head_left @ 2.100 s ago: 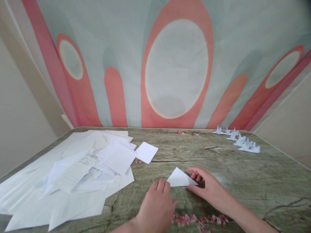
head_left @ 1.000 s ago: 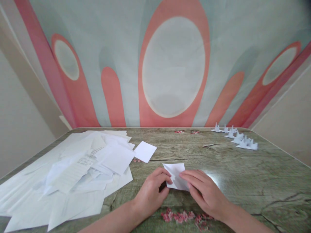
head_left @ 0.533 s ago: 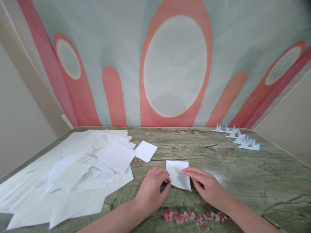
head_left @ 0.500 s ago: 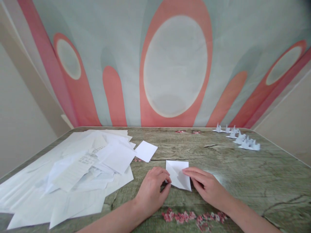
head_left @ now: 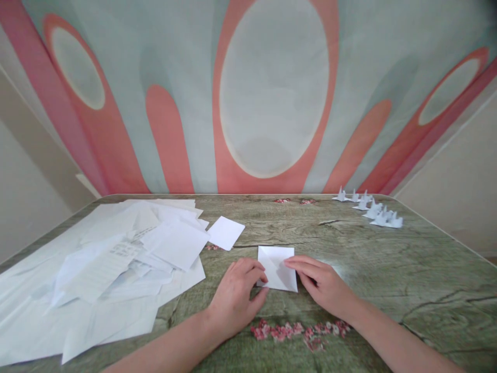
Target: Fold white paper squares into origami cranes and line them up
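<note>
A small white paper square (head_left: 272, 267) with a diagonal fold line across its top lies on the table before me. My left hand (head_left: 243, 295) touches its left edge with curved fingertips. The left thumb sits apart from the fingers, just below the paper's lower left corner. From the other side, my right hand (head_left: 324, 284) rests stretched fingers on the paper's right part, pressing it from above. Its thumb is lower, off the paper's right edge. Beyond the left hand lies another white paper square (head_left: 226, 233), flat and touching the large paper pile (head_left: 112, 277).
Several folded white paper figures (head_left: 375, 209) stand in a slanting row at the back right. The wood-patterned table (head_left: 388, 269) has printed pink flowers (head_left: 287, 331) near me. Behind it hangs a backdrop (head_left: 272, 93) with coral shapes.
The near left corner of the paper has come away from my left finger and thumb pinch, and the paper now looks squarer. My left fingers have spread slightly; the whole view has shifted.
</note>
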A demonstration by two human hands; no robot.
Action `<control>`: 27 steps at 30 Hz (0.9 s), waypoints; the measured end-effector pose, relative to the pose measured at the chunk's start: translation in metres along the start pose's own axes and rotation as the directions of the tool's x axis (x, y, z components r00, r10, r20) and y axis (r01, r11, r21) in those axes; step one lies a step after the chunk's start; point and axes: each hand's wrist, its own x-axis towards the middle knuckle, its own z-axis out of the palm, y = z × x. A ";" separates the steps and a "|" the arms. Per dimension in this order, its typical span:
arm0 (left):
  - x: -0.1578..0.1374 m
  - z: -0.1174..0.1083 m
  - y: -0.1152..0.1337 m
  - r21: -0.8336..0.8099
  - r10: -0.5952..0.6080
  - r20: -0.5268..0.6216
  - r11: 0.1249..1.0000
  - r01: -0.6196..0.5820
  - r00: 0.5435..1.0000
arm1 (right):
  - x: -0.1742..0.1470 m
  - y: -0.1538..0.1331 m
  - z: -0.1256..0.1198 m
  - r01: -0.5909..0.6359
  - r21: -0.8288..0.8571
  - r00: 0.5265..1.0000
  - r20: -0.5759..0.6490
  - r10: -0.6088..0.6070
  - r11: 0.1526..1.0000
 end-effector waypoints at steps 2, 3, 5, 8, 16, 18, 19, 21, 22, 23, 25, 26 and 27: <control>0.000 0.001 -0.001 -0.001 0.014 -0.003 1.000 -0.014 1.000 | 0.000 -0.001 -0.001 -0.013 0.008 1.000 0.001 0.013 1.000; 0.000 0.001 -0.002 -0.001 0.019 -0.005 1.000 -0.019 1.000 | 0.000 -0.001 -0.002 -0.020 0.011 1.000 0.001 0.020 1.000; 0.001 0.002 -0.002 0.003 0.025 -0.005 1.000 -0.025 1.000 | 0.001 -0.002 -0.002 -0.032 0.020 0.999 0.004 0.032 0.999; 0.001 0.002 -0.001 0.008 0.029 0.009 1.000 -0.029 1.000 | 0.001 -0.003 -0.002 -0.041 0.029 0.999 0.004 0.041 0.999; 0.001 0.001 0.000 0.012 0.015 0.031 1.000 -0.015 0.999 | 0.001 -0.003 -0.002 -0.032 0.037 0.999 -0.003 0.033 0.999; 0.000 0.000 0.001 0.015 0.008 0.044 1.000 -0.008 0.999 | 0.001 -0.005 -0.002 -0.050 0.046 0.999 -0.009 0.050 0.998; 0.000 -0.001 0.002 0.014 0.007 0.050 1.000 -0.008 0.999 | 0.001 -0.006 -0.001 -0.065 0.049 0.998 -0.015 0.066 0.997; 0.000 -0.002 0.003 0.005 0.017 0.065 1.000 -0.017 0.998 | 0.001 -0.008 0.001 -0.095 0.043 0.995 -0.036 0.097 0.995; 0.000 -0.003 0.004 -0.003 0.028 0.074 1.000 -0.028 0.997 | 0.001 -0.008 0.002 -0.110 0.032 0.992 -0.053 0.111 0.993; 0.000 -0.003 0.004 -0.012 0.043 0.084 0.999 -0.042 0.996 | 0.001 -0.007 0.004 -0.125 0.020 0.989 -0.075 0.126 0.992; 0.000 -0.003 0.004 -0.030 0.074 0.105 0.997 -0.072 0.992 | 0.001 -0.005 0.008 -0.165 0.007 0.978 -0.128 0.165 0.986; 0.000 -0.004 0.004 -0.038 0.087 0.113 0.996 -0.083 0.990 | 0.001 -0.003 0.010 -0.191 0.014 0.970 -0.153 0.191 0.981; 0.000 -0.004 0.004 -0.045 0.096 0.120 0.995 -0.091 0.988 | 0.001 -0.002 0.012 -0.220 0.033 0.960 -0.169 0.223 0.975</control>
